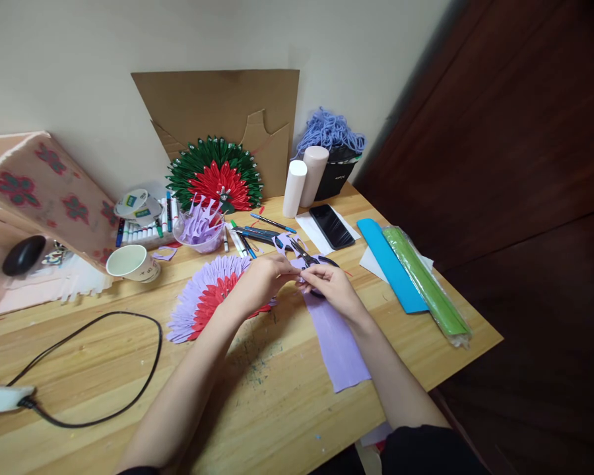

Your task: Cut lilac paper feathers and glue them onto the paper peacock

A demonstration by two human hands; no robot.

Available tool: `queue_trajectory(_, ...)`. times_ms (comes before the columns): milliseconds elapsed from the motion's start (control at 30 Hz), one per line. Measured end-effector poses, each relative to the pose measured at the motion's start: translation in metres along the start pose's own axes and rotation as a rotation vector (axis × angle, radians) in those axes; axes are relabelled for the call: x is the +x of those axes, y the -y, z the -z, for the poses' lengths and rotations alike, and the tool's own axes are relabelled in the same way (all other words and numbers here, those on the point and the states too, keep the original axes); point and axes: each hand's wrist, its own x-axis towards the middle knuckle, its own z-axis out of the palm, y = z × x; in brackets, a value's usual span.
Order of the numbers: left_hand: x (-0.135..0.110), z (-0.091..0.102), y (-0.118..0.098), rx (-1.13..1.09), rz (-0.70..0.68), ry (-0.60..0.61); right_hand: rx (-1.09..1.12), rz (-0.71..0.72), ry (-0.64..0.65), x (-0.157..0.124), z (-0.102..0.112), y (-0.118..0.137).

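Observation:
My left hand (263, 280) and my right hand (332, 285) meet at the fingertips, both closed in a pinch. Whatever lies between the fingers is too small to make out. Just behind them rest black scissors (304, 253), beside purple paper scraps (280, 243). From under my right hand a strip of purple crepe paper (334, 343) runs toward the table's front edge. A fan-shaped flower of purple and red petals (191, 310) lies by my left hand, which hides part of it.
A green and red petal fan (212, 168) leans on cardboard (218, 99). Behind my hands are a bowl of purple scraps (200, 227), several markers and a phone (332, 226). Blue paper (391, 264) and a green roll (426, 284) lie right. A black cord (158, 343) loops at left.

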Motion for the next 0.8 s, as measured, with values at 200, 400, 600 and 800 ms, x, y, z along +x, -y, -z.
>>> queue_trajectory(200, -0.0009, 0.0006, -0.0041, 0.081, -0.03, 0.016, -0.008, 0.026, -0.03, 0.0002, 0.0029, -0.0006)
queue_trajectory(400, -0.0002, 0.0006, -0.007, 0.099, -0.022, 0.012, -0.01, 0.038, -0.059, 0.0, 0.0016, 0.0005)
queue_trajectory(600, -0.0003, 0.0013, -0.0066, 0.124, 0.012, 0.006, -0.174, 0.25, -0.178, -0.0047, -0.0014, -0.0005)
queue_trajectory(800, -0.0012, 0.0021, -0.0064, 0.138, -0.003, 0.0, -0.442, 0.508, -0.185, -0.0087, -0.0017, -0.0005)
